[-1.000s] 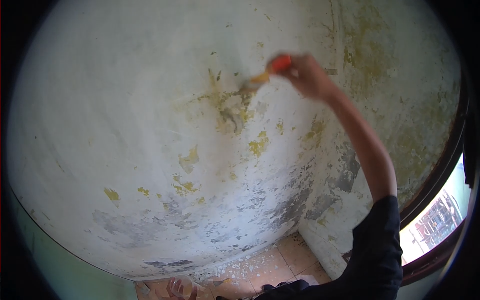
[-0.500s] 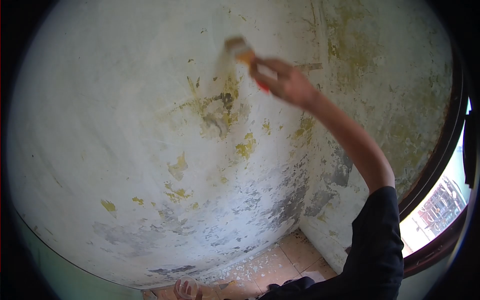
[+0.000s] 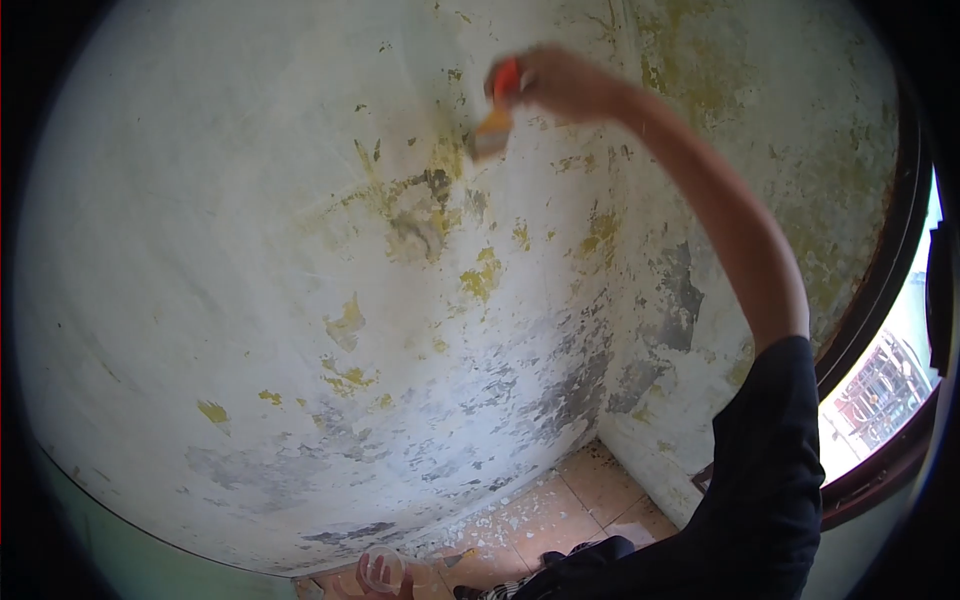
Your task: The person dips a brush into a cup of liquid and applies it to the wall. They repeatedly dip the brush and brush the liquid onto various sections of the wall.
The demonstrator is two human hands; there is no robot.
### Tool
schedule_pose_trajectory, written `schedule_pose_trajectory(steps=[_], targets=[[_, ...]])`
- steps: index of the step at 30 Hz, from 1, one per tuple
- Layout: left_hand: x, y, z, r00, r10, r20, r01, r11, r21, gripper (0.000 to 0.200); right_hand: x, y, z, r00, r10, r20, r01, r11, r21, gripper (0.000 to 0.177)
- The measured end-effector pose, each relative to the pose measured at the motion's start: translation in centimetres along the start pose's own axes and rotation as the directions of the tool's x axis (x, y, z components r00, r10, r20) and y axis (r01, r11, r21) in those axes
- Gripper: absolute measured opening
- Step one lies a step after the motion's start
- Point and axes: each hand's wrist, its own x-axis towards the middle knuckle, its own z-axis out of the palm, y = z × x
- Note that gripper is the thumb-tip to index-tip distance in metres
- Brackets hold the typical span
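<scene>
High in front of the wall, my right hand (image 3: 550,82) is closed around the red and orange handle of a paintbrush (image 3: 493,132). Its bristles point downward, close to the wall (image 3: 250,250); motion blur hides whether they touch it. Low at the bottom edge, my left hand (image 3: 366,580) holds a clear plastic tub (image 3: 385,566), its fingers around the side. What the tub contains cannot be made out. Near the brush, the wall has yellow-green stains and a dark worn patch (image 3: 418,232).
Peeling grey patches (image 3: 570,390) cover the lower wall by the corner. Paint flakes lie on the tiled floor (image 3: 545,525), with a scraper (image 3: 459,557) near the tub. At right, a dark frame (image 3: 870,310) borders a bright opening.
My right hand has swung up, turning the paintbrush from bristles-up to bristles-down. The tub in my left hand shows slightly more, and the whole view has shifted a little.
</scene>
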Motion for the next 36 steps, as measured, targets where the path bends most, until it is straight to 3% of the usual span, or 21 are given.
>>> schedule_pose_trajectory(steps=[1,2,3,7,9,11,12,14,16,18,21,22,24,25,26,29,31,32,34,35,36], targets=[[-0.4,0.8,0.8,1.0,0.005,-0.002,-0.005,1.0,0.005,0.134,2.5,1.6,-1.4,0.991,-0.003,-0.13,0.001,1.0,-0.015,0.018],[-1.3,1.9,2.7,0.998,0.065,-0.022,-0.057,0.963,0.263,0.135,5.1,2.9,-3.4,0.964,-0.188,-0.187,0.192,0.981,0.005,0.019],[-1.7,2.6,3.6,0.992,0.126,-0.028,-0.095,0.86,0.502,0.137,4.9,0.4,-5.8,0.953,-0.151,-0.262,0.156,0.988,0.001,0.012],[-2.2,1.6,1.0,0.985,0.167,-0.037,-0.118,0.824,0.554,0.134,5.8,-1.3,-8.2,0.793,-0.274,-0.544,0.305,0.952,-0.035,0.005],[-2.7,0.6,-0.9,0.982,0.187,-0.033,-0.133,0.801,0.584,0.132,4.8,-0.9,-5.2,0.581,-0.38,-0.72,0.307,0.921,-0.239,0.007],[-2.8,-0.3,-2.3,0.977,0.21,-0.024,-0.152,0.777,0.611,0.13,3.3,2.4,-1.5,0.665,-0.37,-0.648,0.233,0.928,-0.291,0.011],[-2.8,-0.5,-2.8,0.975,0.222,-0.018,-0.162,0.764,0.625,0.129,2.3,4.5,0.6,0.744,-0.343,-0.574,0.162,0.925,-0.343,0.029],[-2.5,-0.6,-3.2,0.969,0.243,-0.05,-0.172,0.804,0.57,0.13,-0.6,7.7,5.2,0.614,-0.678,-0.404,0.199,0.628,-0.752,0.046],[-2.1,-0.6,-3.8,0.962,0.258,-0.086,-0.18,0.841,0.51,0.13,-7.1,6.5,9.6,0.783,-0.524,-0.335,0.222,0.739,-0.636,0.049],[-1.6,0.0,-5.1,0.952,0.259,0.162,-0.287,0.577,0.765,0.127,-12.0,9.5,15.0,0.743,-0.584,-0.327,0.305,0.73,-0.611,0.052],[-1.7,0.0,-5.1,0.937,0.311,0.158,-0.316,0.568,0.76,0.116,-17.7,6.3,15.8,0.877,-0.439,-0.197,0.311,0.829,-0.465,0.045],[-1.3,0.7,-4.5,0.957,0.229,0.18,-0.29,0.702,0.65,0.104,-18.4,5.4,15.2,0.929,-0.346,-0.133,0.275,0.885,-0.376,0.043],[-1.8,1.4,-3.5,0.994,-0.086,-0.068,0.088,0.996,0.018,0.094,-16.6,5.6,13.8,0.932,-0.335,-0.141,0.292,0.921,-0.258,0.025],[-1.8,1.1,-1.6,0.975,0.22,0.041,-0.213,0.861,0.462,0.091,-15.0,4.6,11.4,0.981,-0.193,-0.021,0.19,0.978,-0.086,0.019],[-2.1,1.6,-0.1,0.976,0.213,0.04,-0.207,0.863,0.462,0.091,-13.1,3.3,8.4,0.99,-0.067,0.123,0.058,0.996,0.07,0.015],[-2.8,1.8,0.5,0.996,0.088,0.01,-0.083,0.897,0.435,0.094,-5.1,5.1,2.5,0.985,0.14,0.096,-0.132,0.988,-0.086,0.02],[-1.9,-0.5,-3.4,0.997,-0.073,0.017,0.073,0.996,-0.044,0.102,-0.8,5.8,-2.3,0.997,-0.007,-0.08,0.008,1.0,0.012,0.016],[-2.0,-0.8,-4.3,0.998,-0.057,0.021,0.058,0.997,-0.047,0.102,1.4,6.7,-4.1,0.983,-0.114,-0.147,0.121,0.992,0.036,0.016],[-2.3,-1.4,-3.9,0.998,0.016,-0.063,-0.001,0.971,0.241,0.115,3.0,4.1,-8.2,0.954,-0.133,-0.269,0.14,0.99,0.006,0.008],[-4.0,2.7,3.1,0.978,0.063,-0.198,0.039,0.88,0.473,0.126,3.5,3.2,-9.4,0.921,-0.136,-0.365,0.141,0.99,-0.011,0.006],[-4.1,2.2,2.6,0.978,0.067,-0.199,0.035,0.884,0.467,0.126,3.7,3.0,-9.6,0.919,-0.143,-0.367,0.148,0.989,-0.015,0.006]])
